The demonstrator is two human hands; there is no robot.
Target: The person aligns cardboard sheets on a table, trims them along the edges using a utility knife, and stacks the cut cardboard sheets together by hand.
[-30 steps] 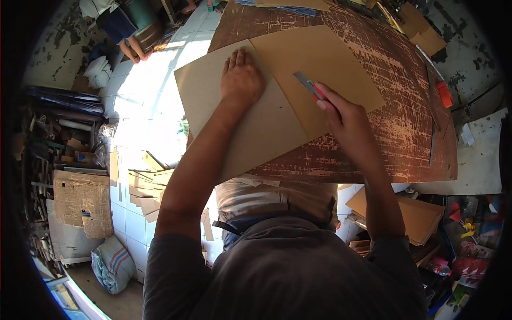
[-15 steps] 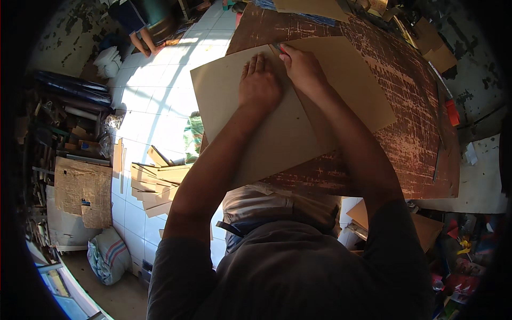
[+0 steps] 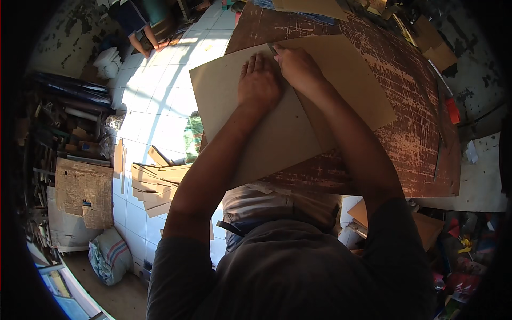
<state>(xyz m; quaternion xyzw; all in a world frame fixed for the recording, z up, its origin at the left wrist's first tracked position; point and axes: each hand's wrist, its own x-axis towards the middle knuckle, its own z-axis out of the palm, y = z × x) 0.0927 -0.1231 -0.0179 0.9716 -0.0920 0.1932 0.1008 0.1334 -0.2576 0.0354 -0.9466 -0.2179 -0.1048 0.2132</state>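
Flat on a light brown cardboard sheet (image 3: 282,133) lies my left hand (image 3: 260,82), its fingers stretched out and pressing down near the far edge. My right hand (image 3: 298,66) is closed around a small utility knife (image 3: 271,48), mostly hidden by the fingers, at the far end of the sheet's right edge. Beneath that edge a second cardboard sheet (image 3: 357,85) extends to the right. Both sheets rest on a worn reddish-brown tabletop (image 3: 410,138), covered in pale scratches.
Cardboard offcuts (image 3: 157,181) lie on the white tiled floor (image 3: 160,101) to the left. A stuffed sack (image 3: 110,256) stands by a torn cardboard piece (image 3: 82,189). Another person's legs (image 3: 144,42) show at the far left. A red object (image 3: 452,110) sits at the table's right edge.
My right hand has shifted slightly left along the far edge, and the red part of the knife no longer shows. The left hand stays in place on the sheet.
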